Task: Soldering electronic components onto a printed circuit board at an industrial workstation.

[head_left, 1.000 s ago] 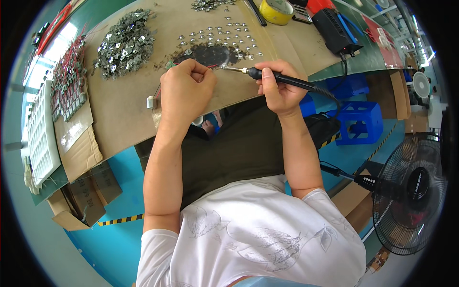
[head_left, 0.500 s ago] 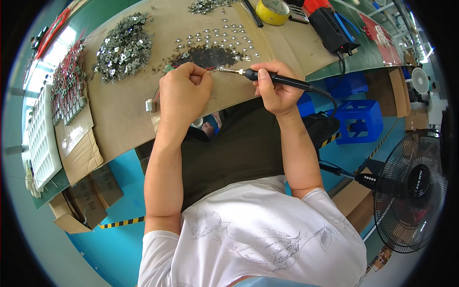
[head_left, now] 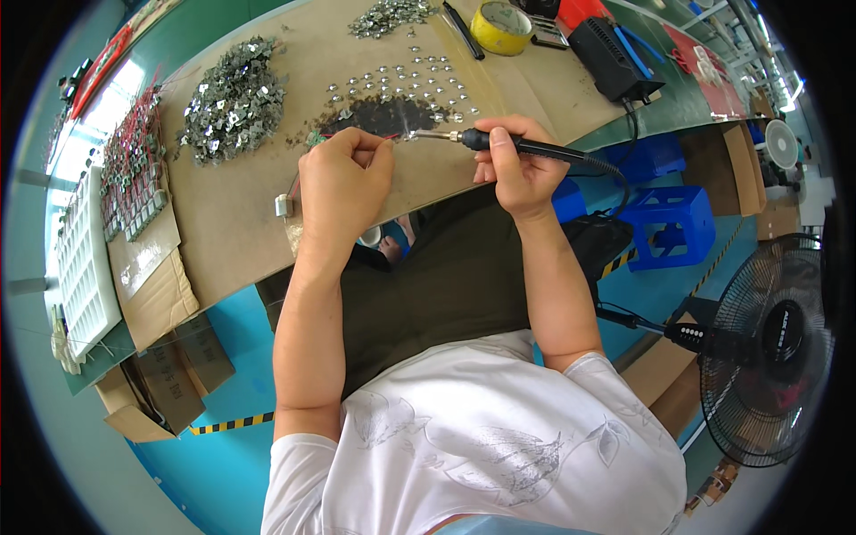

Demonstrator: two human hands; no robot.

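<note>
The right grip (head_left: 522,169) is closed around the black handle of a soldering iron (head_left: 526,149), thumb along its top, and the iron's long axis lies almost sideways, tilting slightly down toward the right. Its metal tip points left from the right grip, toward the left grip (head_left: 348,183), and stands over the near edge of a dark stained patch (head_left: 379,117) on the worktop (head_left: 223,209). The left grip is closed in a pinch on a red wire (head_left: 392,137), whose short visible end points right, toward the tip; whether the two touch is too small to tell. Just beyond the left grip's knuckles sits a green piece (head_left: 315,138), and to the left of that grip a small silvery block (head_left: 283,206) lies with a thin wire rising from it. Beyond both grips, small metal parts (head_left: 401,78) stand in loose rows, with a heap of metal pieces (head_left: 234,98) farther left. A yellow tape roll (head_left: 501,28) and a black box (head_left: 615,60) lie beyond the right grip. As for writing, pale lettering marks the hub of a fan (head_left: 767,348) well right of the right grip, and dark characters mark a cardboard box (head_left: 169,383) below and left of the left grip.
</note>
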